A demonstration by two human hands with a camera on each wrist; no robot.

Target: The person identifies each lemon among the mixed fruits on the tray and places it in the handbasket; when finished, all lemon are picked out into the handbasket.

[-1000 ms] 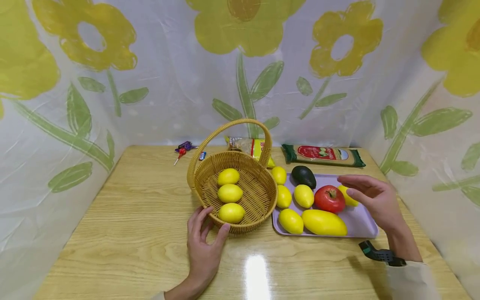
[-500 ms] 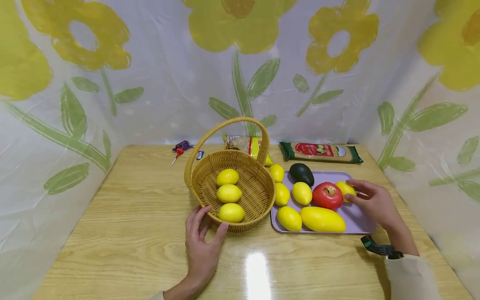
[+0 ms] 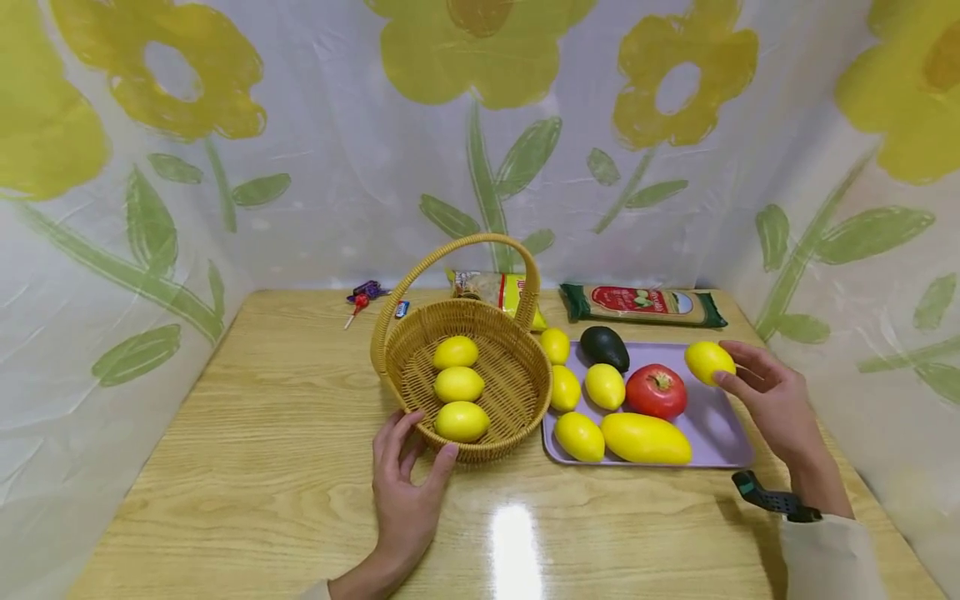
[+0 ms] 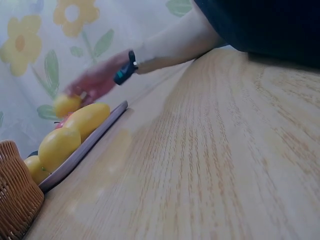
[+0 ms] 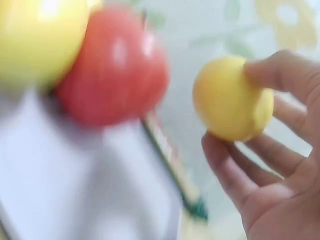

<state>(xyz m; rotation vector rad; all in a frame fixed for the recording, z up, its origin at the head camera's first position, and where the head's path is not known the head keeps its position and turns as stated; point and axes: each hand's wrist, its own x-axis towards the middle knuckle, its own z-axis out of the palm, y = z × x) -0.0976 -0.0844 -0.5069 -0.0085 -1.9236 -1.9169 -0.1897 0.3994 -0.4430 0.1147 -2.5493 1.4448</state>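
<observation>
Wooden table, wicker basket, purple tray, two packets, sweets

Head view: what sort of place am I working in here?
Likely a staged tabletop booth, not a real kitchen: a wooden table walled on three sides by flower-print plastic sheeting, with a wicker basket and a tray of glossy fruit.

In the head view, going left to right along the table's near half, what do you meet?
Left hand touching the basket → purple tray with the long yellow fruit → right hand holding a lemon.
</observation>
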